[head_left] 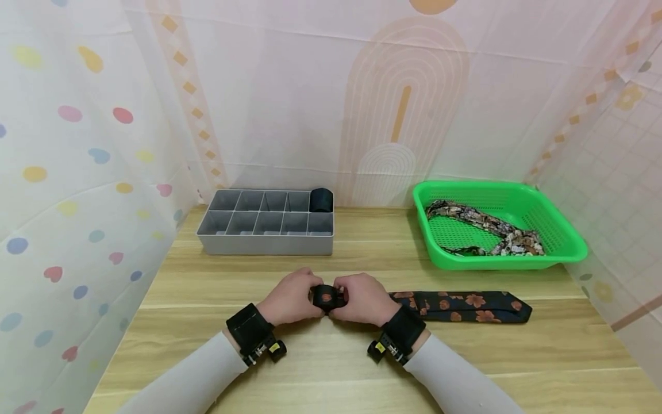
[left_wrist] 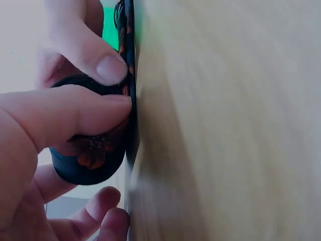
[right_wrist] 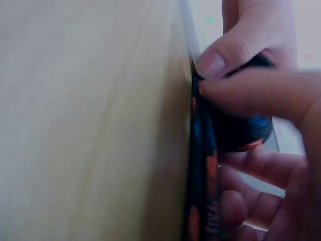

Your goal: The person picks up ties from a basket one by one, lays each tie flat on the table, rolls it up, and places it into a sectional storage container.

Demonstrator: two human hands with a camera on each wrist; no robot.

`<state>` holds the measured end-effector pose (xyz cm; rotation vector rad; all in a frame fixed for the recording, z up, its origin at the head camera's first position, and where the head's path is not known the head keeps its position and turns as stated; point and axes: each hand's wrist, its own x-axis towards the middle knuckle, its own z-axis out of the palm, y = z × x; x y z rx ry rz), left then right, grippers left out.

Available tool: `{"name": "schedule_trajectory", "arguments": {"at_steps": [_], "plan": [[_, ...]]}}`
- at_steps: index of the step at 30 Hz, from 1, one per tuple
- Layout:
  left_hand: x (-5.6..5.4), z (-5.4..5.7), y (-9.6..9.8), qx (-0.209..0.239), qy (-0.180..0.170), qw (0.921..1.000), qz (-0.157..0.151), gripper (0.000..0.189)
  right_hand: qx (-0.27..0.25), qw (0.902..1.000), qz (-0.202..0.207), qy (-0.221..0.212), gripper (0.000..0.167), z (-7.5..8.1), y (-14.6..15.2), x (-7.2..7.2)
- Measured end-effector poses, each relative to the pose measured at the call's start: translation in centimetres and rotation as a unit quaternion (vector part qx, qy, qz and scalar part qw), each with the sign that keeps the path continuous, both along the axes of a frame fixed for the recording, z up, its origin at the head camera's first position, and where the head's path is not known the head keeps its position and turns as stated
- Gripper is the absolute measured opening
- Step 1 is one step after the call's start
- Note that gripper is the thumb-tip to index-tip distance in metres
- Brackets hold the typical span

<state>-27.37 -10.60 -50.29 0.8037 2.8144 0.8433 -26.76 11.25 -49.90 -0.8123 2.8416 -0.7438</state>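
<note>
- Left hand (head_left: 292,298) and right hand (head_left: 364,299), mid-frame, pinch the tie (head_left: 460,307) at its roll.
- Rolling likely goes best snugly, edges aligned, the length lying right kept flat.

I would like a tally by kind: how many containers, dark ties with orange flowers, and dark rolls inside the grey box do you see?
Containers, green basket and grey box: 2
Dark tie with orange flowers, held by the left hand and right hand: 1
Dark roll inside the grey box: 1
Total: 4
</note>
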Motion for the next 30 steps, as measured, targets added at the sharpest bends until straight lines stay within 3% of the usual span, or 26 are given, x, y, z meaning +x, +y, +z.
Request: {"name": "schedule_trajectory", "arguments": {"at_steps": [4, 11, 19, 30], "plan": [[0.1, 0.0, -0.1, -0.001, 0.01, 0.9999, -0.003, 0.029, -0.021, 0.9997, 0.003, 0.009, 0.039, 0.1, -0.3, 0.1], [0.1, 0.1, 0.1, -0.007, 0.011, 0.9999, 0.007, 0.029, -0.066, 0.9976, 0.001, 0.022, 0.026, 0.3, 0.0, 0.2], [0.3, 1.1, 0.3, -0.006, 0.02, 0.999, 0.039, 0.033, -0.047, 0.9987, -0.007, 0.018, 0.025, 0.6, 0.8, -0.3], [0.7, 1.3, 1.0, 0.006, 0.026, 0.9994, 0.024, 0.028, -0.01, 0.9998, 0.011, 0.014, 0.024, -0.4, 0.2, -0.2]]}}
